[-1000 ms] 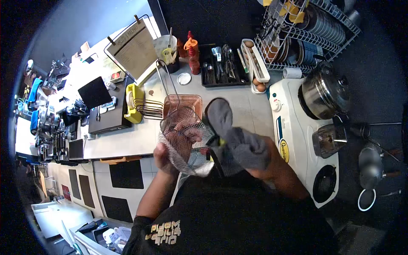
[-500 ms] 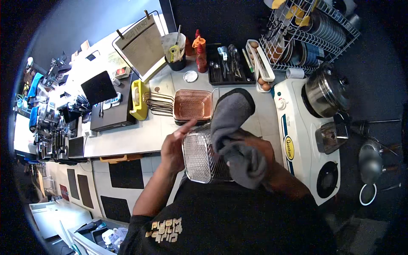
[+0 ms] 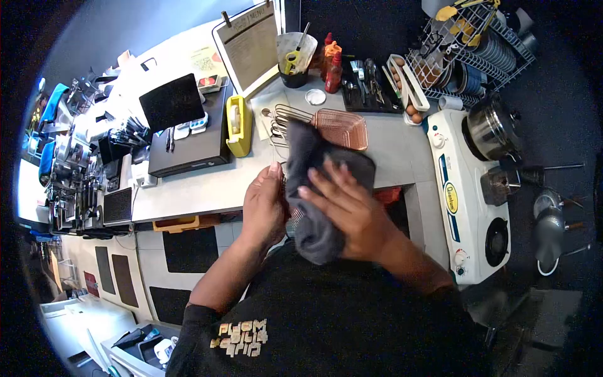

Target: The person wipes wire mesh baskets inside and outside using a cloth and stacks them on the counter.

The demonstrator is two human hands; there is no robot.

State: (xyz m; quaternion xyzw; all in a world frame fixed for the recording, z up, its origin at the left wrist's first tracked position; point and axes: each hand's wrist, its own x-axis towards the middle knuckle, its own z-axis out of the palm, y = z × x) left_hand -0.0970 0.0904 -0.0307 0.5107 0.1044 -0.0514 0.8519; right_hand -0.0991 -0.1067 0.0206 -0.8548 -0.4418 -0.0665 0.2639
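In front of my chest a silver wire mesh fry basket [image 3: 293, 223] is mostly hidden beneath a dark grey cloth [image 3: 321, 235]. My left hand [image 3: 264, 204] is closed on the basket's left side, thumb upward. Over the cloth lies my right hand [image 3: 348, 204], fingers stretched and spread, pressing it against the basket. Just beyond, on the counter, sits a copper-coloured mesh basket [image 3: 345, 125], its near part covered by the cloth. Wire handles [image 3: 286, 125] stick out to its left.
A yellow tape dispenser [image 3: 238, 129] and a black box [image 3: 188, 151] stand left on the counter. Behind are sauce bottles [image 3: 333, 72], a cutlery tray [image 3: 361, 100] and eggs [image 3: 411, 112]. To the right are a white stove [image 3: 449, 169], a steel pot [image 3: 493, 129] and a dish rack [image 3: 477, 56].
My right hand has gone from bunching the cloth to lying spread on it, and the cloth now covers most of the silver basket. The view has shifted, moving the counter items rightward.
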